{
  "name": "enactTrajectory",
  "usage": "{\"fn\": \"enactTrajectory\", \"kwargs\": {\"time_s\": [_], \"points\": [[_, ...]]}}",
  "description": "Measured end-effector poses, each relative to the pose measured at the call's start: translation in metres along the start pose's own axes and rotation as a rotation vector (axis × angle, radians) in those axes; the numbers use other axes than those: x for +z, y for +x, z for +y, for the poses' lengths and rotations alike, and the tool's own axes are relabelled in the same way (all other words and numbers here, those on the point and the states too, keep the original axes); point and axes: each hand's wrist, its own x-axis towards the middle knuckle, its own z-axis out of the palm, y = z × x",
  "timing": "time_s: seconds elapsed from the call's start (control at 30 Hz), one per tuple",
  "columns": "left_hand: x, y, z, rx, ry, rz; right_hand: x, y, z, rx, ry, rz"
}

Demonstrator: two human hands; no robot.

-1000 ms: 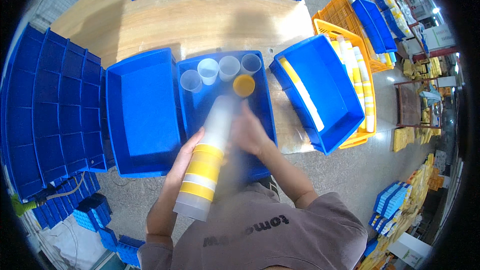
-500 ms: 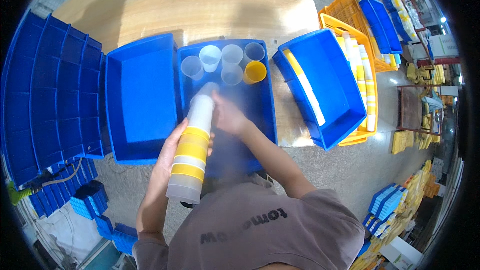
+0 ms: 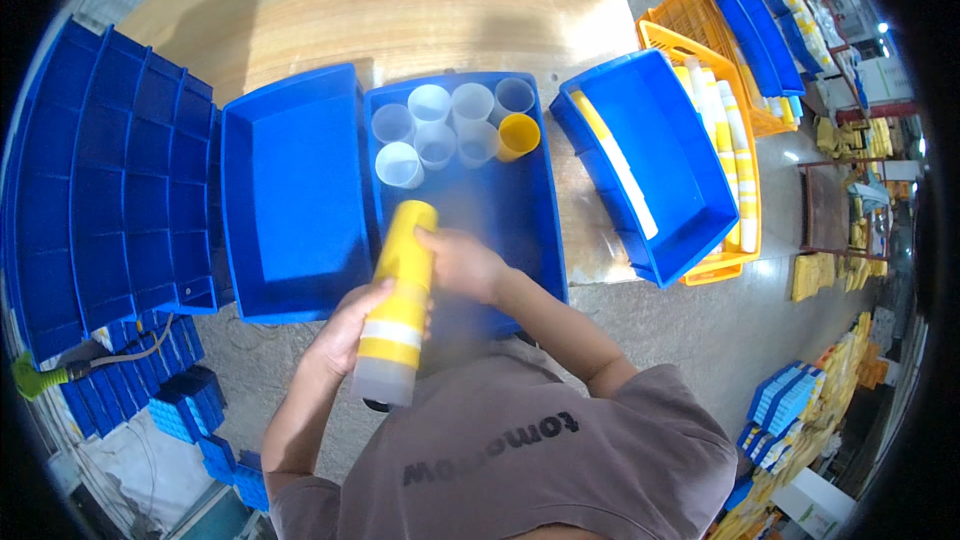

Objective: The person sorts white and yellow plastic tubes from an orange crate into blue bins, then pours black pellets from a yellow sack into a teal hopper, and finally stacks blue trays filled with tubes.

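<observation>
Slanting across the near side of the middle blue bin (image 3: 515, 205) is a long stack of nested plastic cups (image 3: 390, 332), yellow at the far end and frosted clear at the near end. My left hand (image 3: 352, 324) is wrapped round the stack's middle. The fingers of my right hand (image 3: 466, 264), a little blurred, are closed on the yellow cup (image 3: 410, 225) at the far end. Toward the back of the bin several frosted clear cups (image 3: 430, 104) stand mouth up, beside one yellow cup (image 3: 518, 136).
A second blue bin (image 3: 290, 200) adjoins on the left, beside tall stacked blue bins (image 3: 110, 180). At right, a tilted blue bin (image 3: 680, 175) holds a yellow and white cup stack (image 3: 615, 165) and leans on an orange crate (image 3: 655, 37). The wooden table (image 3: 430, 15) extends behind.
More clear cups now stand in the middle bin. The stack's far end has gone from clear to yellow, and my right hand has come back slightly toward me along it.
</observation>
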Motion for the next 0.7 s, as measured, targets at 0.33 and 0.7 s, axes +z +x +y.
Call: {"fn": "enactTrajectory", "kwargs": {"time_s": [0.33, 0.7], "points": [[0.009, 0.009, -0.007, -0.051, -0.022, -0.059, -0.01, -0.046, -0.001, -0.354, -0.431, 0.004], [-0.004, -0.009, -0.011, -0.035, 0.108, 0.066, 0.015, -0.029, 0.008, -0.107, -0.332, 0.081]]}}
